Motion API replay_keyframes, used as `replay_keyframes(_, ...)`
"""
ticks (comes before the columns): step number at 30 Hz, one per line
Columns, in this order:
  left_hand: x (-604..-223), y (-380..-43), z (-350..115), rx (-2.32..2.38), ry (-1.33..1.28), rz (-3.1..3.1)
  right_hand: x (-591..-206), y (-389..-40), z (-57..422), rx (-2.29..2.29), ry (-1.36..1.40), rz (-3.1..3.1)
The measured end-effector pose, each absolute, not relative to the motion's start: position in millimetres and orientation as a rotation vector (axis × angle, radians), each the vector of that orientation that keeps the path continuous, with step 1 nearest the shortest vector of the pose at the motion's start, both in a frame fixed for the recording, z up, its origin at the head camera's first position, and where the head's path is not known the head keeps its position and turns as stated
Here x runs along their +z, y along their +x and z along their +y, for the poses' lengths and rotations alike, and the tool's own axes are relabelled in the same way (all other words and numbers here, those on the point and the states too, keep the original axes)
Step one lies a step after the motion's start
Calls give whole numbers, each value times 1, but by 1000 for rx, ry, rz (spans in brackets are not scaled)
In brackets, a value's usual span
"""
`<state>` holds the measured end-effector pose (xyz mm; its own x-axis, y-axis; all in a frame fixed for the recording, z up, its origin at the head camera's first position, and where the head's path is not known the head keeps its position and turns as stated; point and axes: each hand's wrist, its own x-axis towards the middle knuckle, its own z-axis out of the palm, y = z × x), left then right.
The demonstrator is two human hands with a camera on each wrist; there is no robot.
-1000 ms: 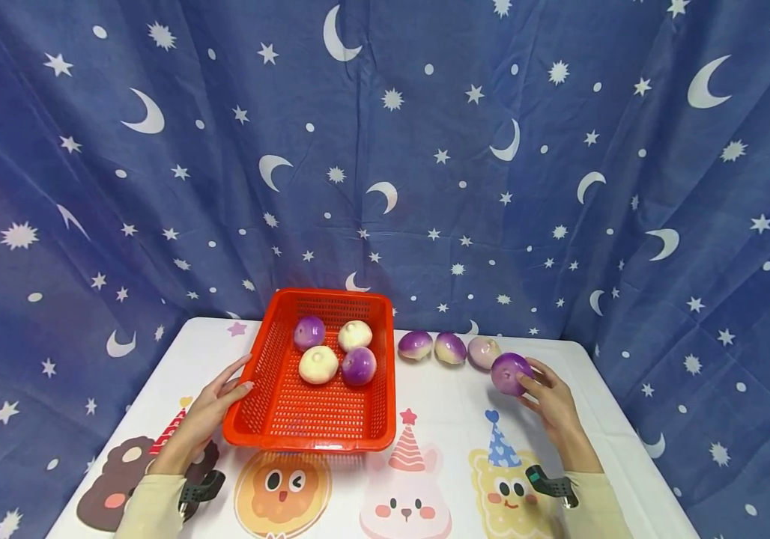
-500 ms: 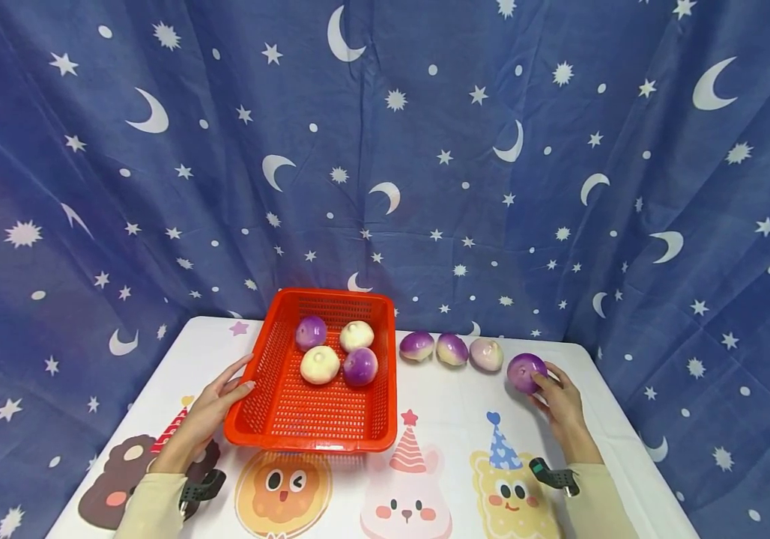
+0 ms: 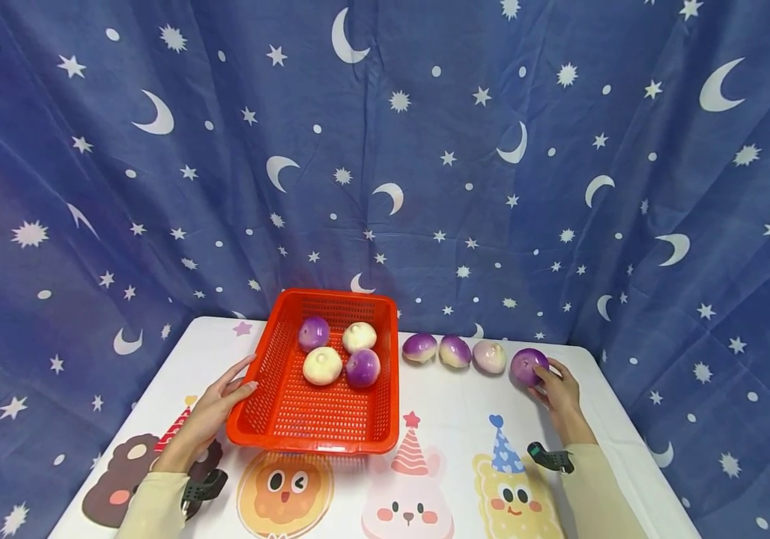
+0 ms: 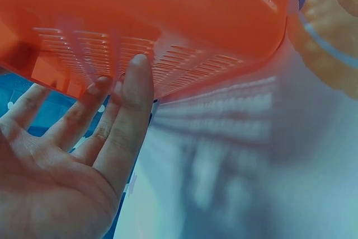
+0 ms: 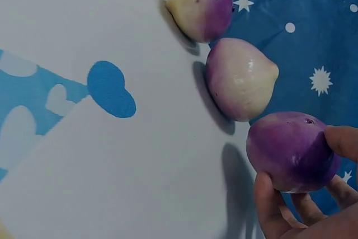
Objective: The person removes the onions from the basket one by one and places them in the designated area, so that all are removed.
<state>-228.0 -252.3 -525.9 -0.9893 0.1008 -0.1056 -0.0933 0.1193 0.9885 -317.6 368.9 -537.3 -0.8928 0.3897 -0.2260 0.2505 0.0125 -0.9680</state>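
My right hand [image 3: 560, 393] holds a purple turnip [image 3: 529, 367] at the right end of a row of turnips, thumb on one side and fingers curled under the other. In the right wrist view this turnip [image 5: 293, 152] sits close beside a pale pink-white turnip [image 5: 241, 79]. At the left, my left hand [image 3: 213, 408] rests its outstretched fingers against the side of a red plastic basket [image 3: 311, 447]. The left wrist view has those fingertips [image 4: 138, 65] at the slotted wall. Inside the basket lie two purple turnips [image 3: 362, 367] and two cream ones [image 3: 322, 366].
Two purple-and-white turnips [image 3: 419, 348] continue the row between the basket and the pale one. A white tablecloth [image 3: 446, 408] with cartoon prints covers the table. Behind its far edge hangs a blue curtain [image 3: 425, 224] with moons and stars.
My right hand has carried the purple turnip a little rightward, away from over the pale one, then lowered it at the row's end. My left hand has stayed at the basket.
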Motion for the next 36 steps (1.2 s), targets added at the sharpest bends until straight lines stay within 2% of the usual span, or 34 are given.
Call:
replay_keyframes(18, -529, -230, -251, 1970, -23, 2257, -549, -336, 367, 1959, -810, -2184)
replay_keyframes(36, -527, -229, -252, 1966, -24, 2267, -555, -337, 368, 1957, -767, -2178)
